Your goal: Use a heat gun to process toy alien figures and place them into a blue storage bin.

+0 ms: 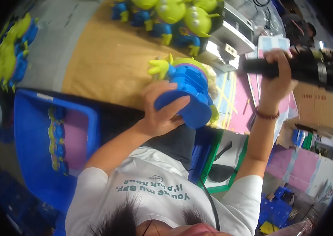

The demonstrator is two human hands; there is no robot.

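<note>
My left hand [158, 108] grips a blue and lime-green toy figure [190, 78] above the near edge of the table. The figure is tilted, showing a recessed blue body and a broad, rounded blue part beneath my thumb. A green toy hand points to the left, and part of the green head shows at the far side. Out to the right, my right hand [278, 84] is wrapped around a thick black electric screwdriver [257, 67], held roughly level and apart from the figure. I cannot make out its tip.
Similar figures [170, 11] stand along the tan tabletop's [103, 59] far side, beside white boxy equipment [235, 33]. At left is a blue bin [30, 137] with more figures. A green-rimmed tray [213, 151] is near my lap; a cardboard box [318, 106] is at right.
</note>
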